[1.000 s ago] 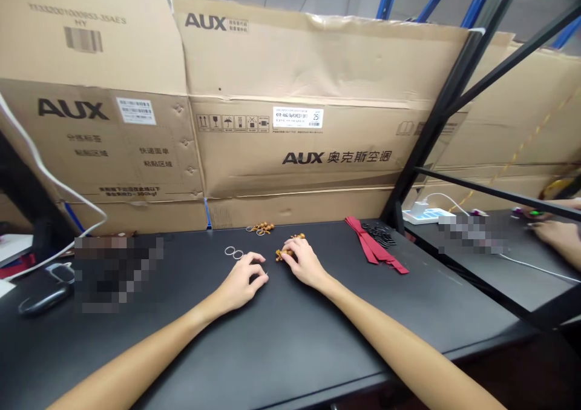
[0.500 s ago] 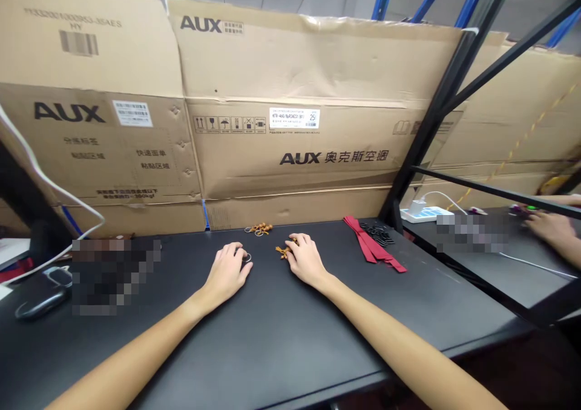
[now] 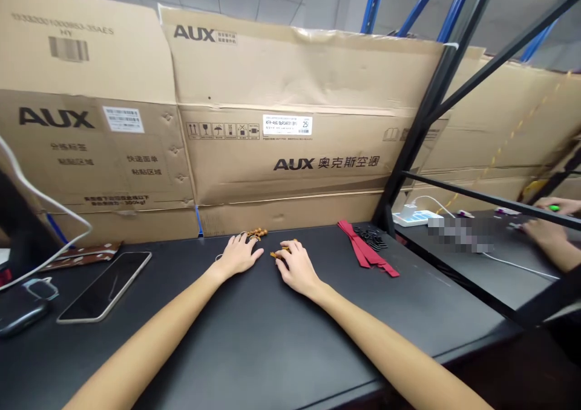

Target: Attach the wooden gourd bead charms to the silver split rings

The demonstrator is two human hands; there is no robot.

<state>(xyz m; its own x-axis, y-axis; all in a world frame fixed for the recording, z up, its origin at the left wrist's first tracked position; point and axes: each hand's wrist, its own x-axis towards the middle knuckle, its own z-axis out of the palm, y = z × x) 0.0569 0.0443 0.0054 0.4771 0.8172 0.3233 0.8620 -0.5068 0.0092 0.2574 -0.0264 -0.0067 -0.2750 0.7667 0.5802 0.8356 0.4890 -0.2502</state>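
My left hand (image 3: 238,255) lies low over the black table with its fingers stretched forward and slightly apart. Its fingertips reach the near side of a small pile of brown beaded pendants (image 3: 258,232) with rings. A thin ring (image 3: 218,257) shows at its left edge. To the right, my right hand (image 3: 297,267) has its fingers curled down over an orange-brown corded pendant (image 3: 275,254). Most of that pendant is hidden beneath the fingers; its orange end sticks out on the left.
Red strips (image 3: 367,249) and a heap of black pieces (image 3: 370,238) lie right of my hands. A phone (image 3: 106,286) and a white cable (image 3: 49,201) are on the left. Cardboard (image 3: 290,186) walls the back. Beyond a black frame post (image 3: 399,183), another person's hands (image 3: 547,228) work.
My left hand has moved forward to the pile of pendants, its fingers straightening, leaving the ring beside it. My right hand stays over the orange-brown pendant. The view has shifted slightly.
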